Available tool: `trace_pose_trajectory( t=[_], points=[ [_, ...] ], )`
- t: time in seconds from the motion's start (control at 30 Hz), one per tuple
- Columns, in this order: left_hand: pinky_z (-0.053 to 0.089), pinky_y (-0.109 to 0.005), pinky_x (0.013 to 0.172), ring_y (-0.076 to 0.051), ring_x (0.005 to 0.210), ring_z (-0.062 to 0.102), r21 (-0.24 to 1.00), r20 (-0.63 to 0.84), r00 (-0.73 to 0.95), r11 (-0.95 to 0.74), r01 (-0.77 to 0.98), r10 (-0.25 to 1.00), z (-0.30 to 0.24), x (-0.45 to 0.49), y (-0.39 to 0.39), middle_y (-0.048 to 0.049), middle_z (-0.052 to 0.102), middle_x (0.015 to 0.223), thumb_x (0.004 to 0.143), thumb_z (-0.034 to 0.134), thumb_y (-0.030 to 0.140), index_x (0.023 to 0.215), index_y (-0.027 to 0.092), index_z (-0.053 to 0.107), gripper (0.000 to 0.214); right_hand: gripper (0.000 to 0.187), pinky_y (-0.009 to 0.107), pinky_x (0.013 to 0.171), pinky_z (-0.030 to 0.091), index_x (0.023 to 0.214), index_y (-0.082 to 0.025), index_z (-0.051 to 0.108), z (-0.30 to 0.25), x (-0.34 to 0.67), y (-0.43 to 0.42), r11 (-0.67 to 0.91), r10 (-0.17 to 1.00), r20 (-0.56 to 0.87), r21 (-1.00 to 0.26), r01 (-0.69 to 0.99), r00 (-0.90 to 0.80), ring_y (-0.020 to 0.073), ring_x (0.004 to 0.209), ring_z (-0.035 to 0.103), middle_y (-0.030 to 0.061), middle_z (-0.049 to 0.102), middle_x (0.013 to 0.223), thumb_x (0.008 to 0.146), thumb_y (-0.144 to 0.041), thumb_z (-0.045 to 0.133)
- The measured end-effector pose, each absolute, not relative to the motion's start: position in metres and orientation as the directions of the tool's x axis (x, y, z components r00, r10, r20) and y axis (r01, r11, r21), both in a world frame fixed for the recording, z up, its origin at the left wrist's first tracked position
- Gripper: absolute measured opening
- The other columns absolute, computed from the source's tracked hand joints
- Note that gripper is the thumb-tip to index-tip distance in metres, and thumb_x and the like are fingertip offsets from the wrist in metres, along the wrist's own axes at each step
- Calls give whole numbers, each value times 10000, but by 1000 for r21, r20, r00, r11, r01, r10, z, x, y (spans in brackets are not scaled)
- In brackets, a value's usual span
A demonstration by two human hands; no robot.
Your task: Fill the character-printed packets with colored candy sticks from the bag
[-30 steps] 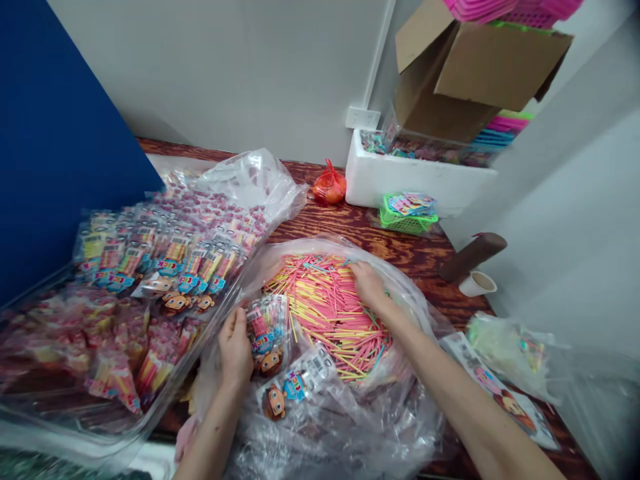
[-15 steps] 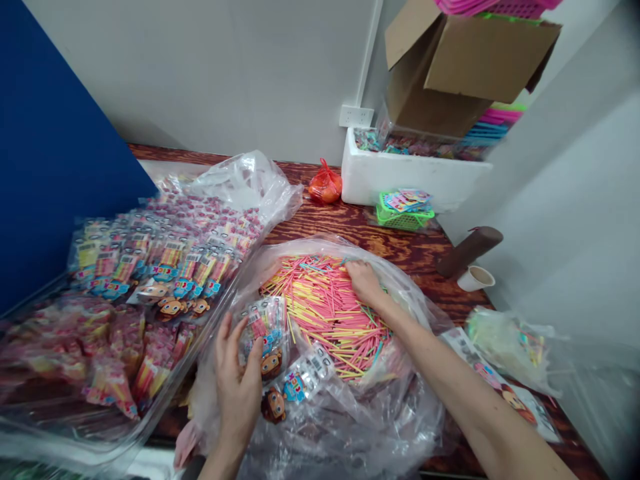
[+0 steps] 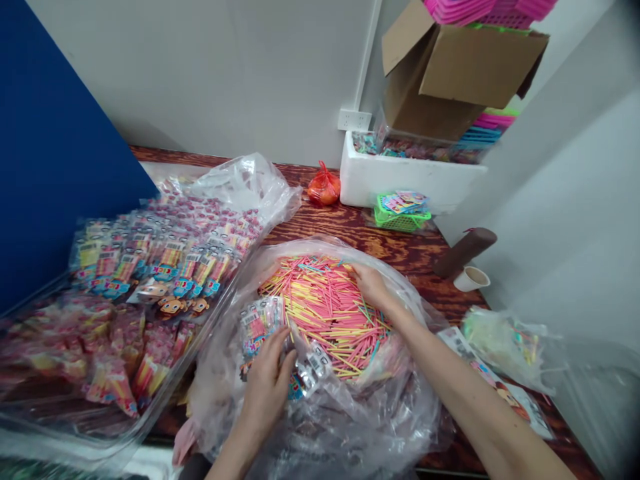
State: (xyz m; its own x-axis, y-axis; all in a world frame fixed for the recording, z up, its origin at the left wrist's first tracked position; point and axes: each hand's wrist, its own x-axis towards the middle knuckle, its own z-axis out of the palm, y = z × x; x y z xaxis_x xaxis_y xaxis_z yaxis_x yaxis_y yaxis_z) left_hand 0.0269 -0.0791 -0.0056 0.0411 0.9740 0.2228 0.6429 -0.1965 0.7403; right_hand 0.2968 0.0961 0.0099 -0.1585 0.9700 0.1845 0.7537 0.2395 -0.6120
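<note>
A clear plastic bag point(image 3: 400, 400) lies spread in front of me, holding a heap of thin pink, yellow and blue sticks point(image 3: 330, 300). My right hand point(image 3: 373, 287) is at the far right of the heap, its fingers curled onto some sticks, fingertips partly hidden. Over the near left edge of the heap, my left hand point(image 3: 267, 377) has its thumb and forefinger apart above printed clear packets. One packet with sticks inside point(image 3: 260, 323) lies just beyond this hand. Another, flat packet point(image 3: 315, 367) shows beside the thumb, partly covered by the hand.
Filled packets point(image 3: 170, 260) and bundled ones point(image 3: 115, 353) lie in plastic at left. A red bag of round fruit point(image 3: 324, 188), green basket point(image 3: 403, 217), foam box point(image 3: 410, 180) and carton point(image 3: 480, 67) stand behind. A paper cup point(image 3: 471, 279) and brown cylinder point(image 3: 465, 252) are at right.
My left hand has moved right and slightly forward, from beside the packets to over them. The right hand has stayed at the heap, shifting slightly right.
</note>
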Motion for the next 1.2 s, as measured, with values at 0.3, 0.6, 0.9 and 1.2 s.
trace_pose_trajectory(
  t=[0.3,0.6,0.9,1.2],
  points=[
    [402,-493,965,-283,969,561,336,208,250,-309,890,946,-29,41,-78,-89,646,994,819,599,209,1231,193,581,413,142,312,766,479,848,-182,603,20,275,41,116,991,104,-982,150,-85,169,737,635,23,691,771,830,-282,504],
    [319,-525,1039,-283,982,559,253,239,276,-334,908,931,-28,46,-87,-98,640,1024,842,617,338,1203,178,585,396,141,320,801,473,923,-185,667,14,256,-5,45,998,48,-997,-60,-50,170,775,646,18,698,781,846,-289,609],
    [404,-468,910,-242,849,532,309,316,232,-331,892,920,-34,46,-86,-49,588,844,844,608,238,814,190,596,58,178,292,736,478,943,-190,662,26,257,-12,107,989,100,-992,60,-111,173,757,633,23,688,772,883,-314,550],
    [443,-290,693,-179,787,564,518,354,261,-421,745,898,-44,39,-91,-61,607,839,947,404,145,875,171,650,258,204,252,603,314,694,-196,543,23,290,42,185,982,125,-538,823,-139,166,647,519,25,618,683,801,-71,422]
  ],
)
